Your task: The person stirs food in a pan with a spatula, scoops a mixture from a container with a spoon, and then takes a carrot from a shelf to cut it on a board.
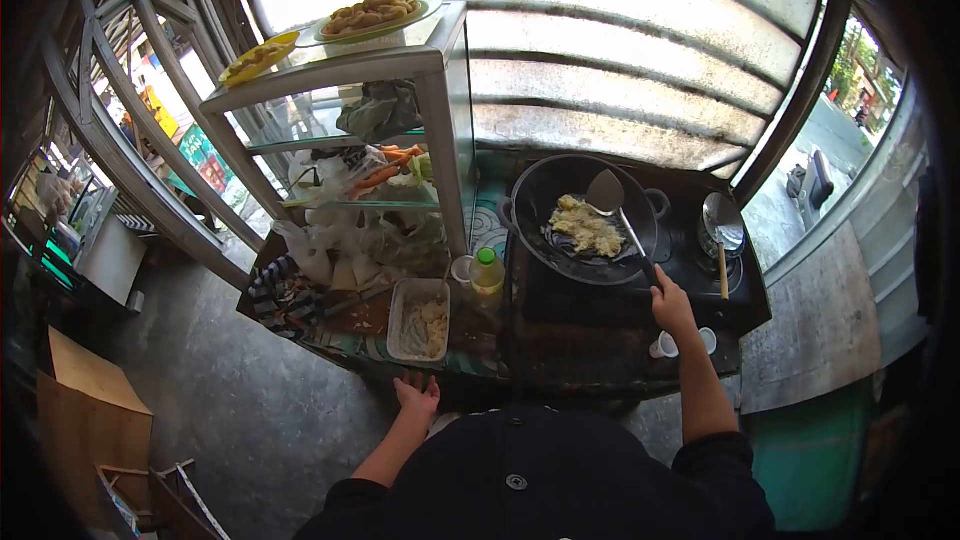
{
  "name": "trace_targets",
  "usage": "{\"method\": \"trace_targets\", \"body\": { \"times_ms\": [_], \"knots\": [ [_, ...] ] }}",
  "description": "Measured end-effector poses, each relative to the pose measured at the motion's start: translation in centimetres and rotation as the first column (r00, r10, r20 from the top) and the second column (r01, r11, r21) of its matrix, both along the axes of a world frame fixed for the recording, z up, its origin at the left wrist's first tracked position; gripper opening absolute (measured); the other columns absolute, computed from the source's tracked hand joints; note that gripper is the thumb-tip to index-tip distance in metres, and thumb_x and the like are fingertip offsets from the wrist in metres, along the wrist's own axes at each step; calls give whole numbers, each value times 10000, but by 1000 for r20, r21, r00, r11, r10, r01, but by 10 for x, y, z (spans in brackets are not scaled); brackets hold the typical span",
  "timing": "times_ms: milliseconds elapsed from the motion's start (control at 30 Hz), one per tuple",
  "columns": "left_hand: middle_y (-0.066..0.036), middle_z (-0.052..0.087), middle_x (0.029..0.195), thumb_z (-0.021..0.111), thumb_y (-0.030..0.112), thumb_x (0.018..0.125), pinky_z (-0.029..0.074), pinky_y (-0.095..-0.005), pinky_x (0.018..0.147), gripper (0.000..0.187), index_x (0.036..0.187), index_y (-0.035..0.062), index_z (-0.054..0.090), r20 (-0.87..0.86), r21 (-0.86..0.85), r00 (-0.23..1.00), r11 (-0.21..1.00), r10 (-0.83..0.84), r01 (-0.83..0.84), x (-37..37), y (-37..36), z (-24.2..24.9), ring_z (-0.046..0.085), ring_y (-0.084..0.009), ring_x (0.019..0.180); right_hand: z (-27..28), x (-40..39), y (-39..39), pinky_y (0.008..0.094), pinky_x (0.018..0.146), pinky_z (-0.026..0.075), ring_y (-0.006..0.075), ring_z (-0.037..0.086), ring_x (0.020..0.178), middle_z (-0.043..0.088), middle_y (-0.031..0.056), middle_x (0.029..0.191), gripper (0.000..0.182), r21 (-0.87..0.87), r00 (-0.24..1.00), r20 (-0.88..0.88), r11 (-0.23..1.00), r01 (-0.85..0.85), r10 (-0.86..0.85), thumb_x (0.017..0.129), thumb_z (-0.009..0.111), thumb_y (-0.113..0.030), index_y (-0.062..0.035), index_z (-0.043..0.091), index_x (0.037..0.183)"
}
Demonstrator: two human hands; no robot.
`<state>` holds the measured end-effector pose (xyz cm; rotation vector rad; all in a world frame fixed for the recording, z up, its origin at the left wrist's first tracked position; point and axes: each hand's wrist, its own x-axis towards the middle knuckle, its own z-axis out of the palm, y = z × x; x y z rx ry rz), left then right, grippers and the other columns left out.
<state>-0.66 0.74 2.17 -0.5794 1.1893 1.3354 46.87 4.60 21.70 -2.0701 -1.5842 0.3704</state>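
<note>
Black and round, the wok [560, 240] sits on a dark stove top [600, 310] at the right of a street cart and holds a pale yellow, lumpy mass of fried food [586, 230] near its middle. A metal spatula [606, 194], with a flat, dull-grey blade and a long thin handle, rests its blade at the upper edge of the food; its handle runs down and right to the right hand [671, 306]. That hand is extended forward on a bare forearm, fingers clenched around the handle's end just over the wok's near rim. The left hand [417, 397] lies lower and nearer the body, palm down, fingers released and spread, resting at the front edge of the cart counter and holding nothing. Just beyond it stands a rectangular translucent plastic tray [403, 325] containing pale crumbly pieces, and beside that a small bottle [487, 275] with a green cap. A glass-and-metal display case [440, 90] rises at the left, its top carrying a green plate [425, 12] of golden fried items. A second ladle [722, 223] with a wooden handle lies right of the wok.
</note>
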Motion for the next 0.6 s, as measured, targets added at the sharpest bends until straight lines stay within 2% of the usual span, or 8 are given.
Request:
{"method": "trace_targets", "body": {
  "times_ms": [100, 200, 267, 300, 333, 400, 533, 600],
  "knots": [
    [-14, 459, 1149, 334, 498, 901, 409, -361, 720, 426, 1208, 213, 408, 2, 2, 1000, 1000, -7, 7, 1, 0, 1, 525, -258, 898, -10, -4, 7, 446, 828, 418, 411, 528, 970, 562, 260, 1043, 467, -29, 999, 24, 999, -36, 36, 822, 511, -139, -59, 424, 1274],
    [-15, 463, 1132, 336, 498, 900, 410, -362, 716, 422, 1204, 214, 406, 1, 21, 1000, 1000, -8, 8, -1, 3, -3, 525, -258, 894, -13, -2, 9, 435, 837, 418, 406, 530, 976, 566, 257, 1040, 467, -14, 996, -46, 997, -74, 73, 819, 521, -140, -62, 433, 1270],
    [-15, 463, 1131, 337, 498, 900, 410, -362, 713, 421, 1204, 214, 404, 4, 28, 1000, 1000, -8, 8, -2, 5, -4, 525, -257, 892, -6, 8, 8, 426, 846, 416, 401, 531, 979, 572, 253, 1029, 468, -11, 980, -178, 996, -88, 85, 815, 532, -143, -69, 440, 1268],
    [-16, 462, 1130, 338, 499, 899, 410, -362, 710, 421, 1203, 215, 401, 7, 34, 1000, 999, -10, 10, -2, 6, -3, 526, -257, 890, -4, 5, 4, 435, 822, 424, 412, 540, 938, 582, 252, 988, 463, 62, 989, -118, 994, -87, 93, 816, 523, -137, -75, 441, 1268],
    [-16, 462, 1130, 338, 499, 899, 410, -362, 710, 421, 1203, 215, 401, 6, 34, 1000, 999, -10, 10, -2, 6, -2, 526, -257, 890, -3, 2, 4, 435, 822, 424, 412, 540, 938, 582, 252, 988, 463, 62, 989, -118, 994, -87, 93, 816, 523, -137, -75, 441, 1268],
    [-17, 457, 1135, 339, 498, 901, 410, -361, 707, 418, 1203, 215, 398, -17, 9, 1000, 1000, -11, 11, 0, 6, 0, 526, -256, 886, -1, -5, 2, 448, 794, 432, 420, 548, 898, 587, 254, 951, 454, 33, 999, -15, 999, -37, 37, 818, 512, -132, -82, 446, 1264],
    [-20, 453, 1141, 337, 497, 903, 410, -356, 707, 422, 1208, 212, 395, -16, -8, 1000, 1000, -15, 15, 6, 7, 4, 525, -256, 887, -1, -14, 5, 468, 767, 435, 428, 553, 854, 590, 256, 912, 456, 22, 997, -18, 997, -70, 70, 820, 505, -137, -95, 441, 1269],
    [-24, 454, 1140, 332, 491, 906, 410, -350, 705, 425, 1216, 208, 393, -18, -11, 999, 999, -38, 38, 9, 8, 5, 522, -253, 891, -4, -19, 8, 476, 758, 434, 427, 557, 842, 595, 251, 901, 465, -44, 997, 41, 997, -57, 58, 823, 506, -153, -105, 431, 1279]
  ]
}}
